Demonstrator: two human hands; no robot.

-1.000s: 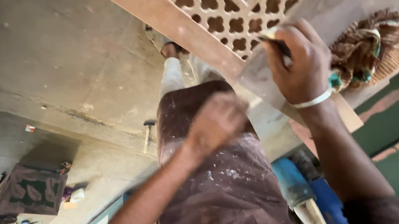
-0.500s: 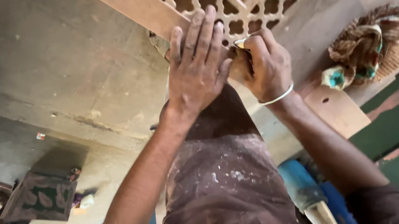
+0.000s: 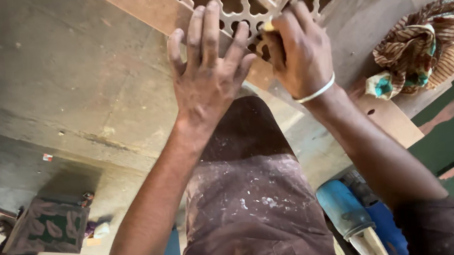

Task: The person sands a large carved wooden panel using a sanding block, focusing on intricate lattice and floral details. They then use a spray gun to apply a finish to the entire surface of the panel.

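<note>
One wooden lattice panel — pale, pierced with clover-shaped holes — is seen at top centre. It is pressed by the left hand, fingers spread flat; the right hand is closed around a small pad. One striped cloth lies at upper right.

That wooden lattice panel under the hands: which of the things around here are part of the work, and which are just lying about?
In the work:
- lattice panel, with cut-out holes
- left hand, pressed flat on it
- right hand, gripping a small, mostly hidden piece against it

Lying about:
- striped cloth, bunched on the board
- carved wooden block on the floor
- blue-handled tool by the leg
</note>
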